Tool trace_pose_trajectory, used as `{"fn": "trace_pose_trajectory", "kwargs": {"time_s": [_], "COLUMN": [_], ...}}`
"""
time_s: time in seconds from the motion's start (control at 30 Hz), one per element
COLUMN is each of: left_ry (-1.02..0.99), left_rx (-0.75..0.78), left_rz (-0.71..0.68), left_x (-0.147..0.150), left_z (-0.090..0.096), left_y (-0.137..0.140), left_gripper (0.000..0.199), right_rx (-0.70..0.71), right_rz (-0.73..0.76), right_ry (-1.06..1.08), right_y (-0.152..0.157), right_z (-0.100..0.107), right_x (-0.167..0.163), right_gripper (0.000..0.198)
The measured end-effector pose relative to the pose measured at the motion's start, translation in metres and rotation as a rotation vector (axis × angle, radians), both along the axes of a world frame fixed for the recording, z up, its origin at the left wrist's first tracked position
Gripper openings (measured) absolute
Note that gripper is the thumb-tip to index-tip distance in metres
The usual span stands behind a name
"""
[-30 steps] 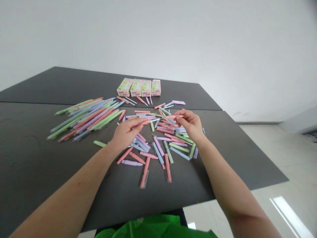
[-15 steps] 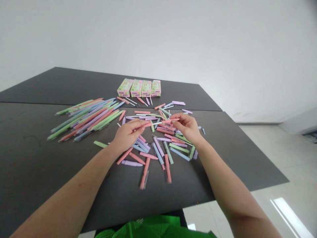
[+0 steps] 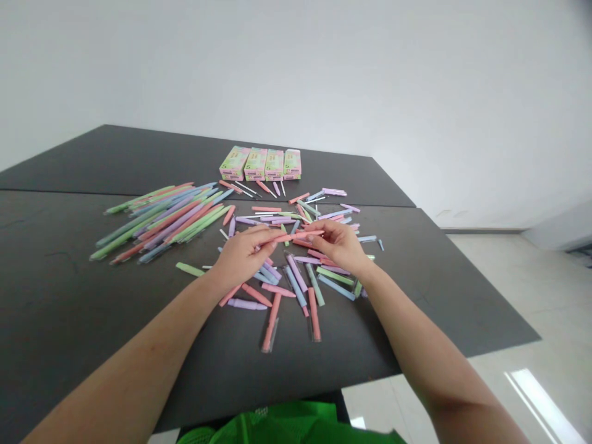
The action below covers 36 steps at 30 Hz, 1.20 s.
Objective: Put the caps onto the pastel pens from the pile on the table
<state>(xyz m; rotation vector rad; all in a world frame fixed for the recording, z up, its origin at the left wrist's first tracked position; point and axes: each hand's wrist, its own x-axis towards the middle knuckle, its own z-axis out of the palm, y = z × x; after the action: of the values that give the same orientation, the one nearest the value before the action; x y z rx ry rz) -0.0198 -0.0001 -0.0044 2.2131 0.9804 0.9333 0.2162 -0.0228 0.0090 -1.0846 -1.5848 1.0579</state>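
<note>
Held level above the scattered parts is a pink pen (image 3: 297, 235), its two halves now meeting end to end. My left hand (image 3: 247, 250) pinches the left half between thumb and fingers. The right half, with its pointed tip, is in the closed fingers of my right hand (image 3: 340, 245). No white refill shows between the halves. Beneath and around both hands lie loose pen barrels in pink, purple, blue and green, such as a purple barrel (image 3: 296, 272) and a pink barrel with a clear cap (image 3: 272, 322).
Left of my hands is a heap of whole pens (image 3: 161, 225) in mixed pastel colours. Several pink-and-green boxes (image 3: 235, 161) stand in a row at the back. White refills (image 3: 245, 189) lie before them. The dark table (image 3: 462, 308) has its right edge beyond my right arm.
My hands have drawn together, my right hand moving left. The white refill that showed between the two pink halves is now covered.
</note>
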Motion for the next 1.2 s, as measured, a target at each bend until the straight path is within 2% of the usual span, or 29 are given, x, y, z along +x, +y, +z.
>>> {"fn": "trace_pose_trajectory", "kwargs": {"time_s": [0.47,1.2], "left_ry": [0.052,0.121], "left_rx": [0.091,0.137], "left_rz": [0.006,0.012], "left_x": [-0.0005,0.0029], "left_z": [-0.0007,0.0044], "left_y": [0.0001,-0.0069], "left_gripper": [0.031,0.03], "right_rx": [-0.081,-0.016], "right_rz": [0.017,0.022], "right_ry": [0.033,-0.026], "right_y": [-0.0005,-0.0013], "right_z": [0.0003,0.0003], "right_x": [-0.0004,0.0004], "right_gripper": [0.028,0.026]}}
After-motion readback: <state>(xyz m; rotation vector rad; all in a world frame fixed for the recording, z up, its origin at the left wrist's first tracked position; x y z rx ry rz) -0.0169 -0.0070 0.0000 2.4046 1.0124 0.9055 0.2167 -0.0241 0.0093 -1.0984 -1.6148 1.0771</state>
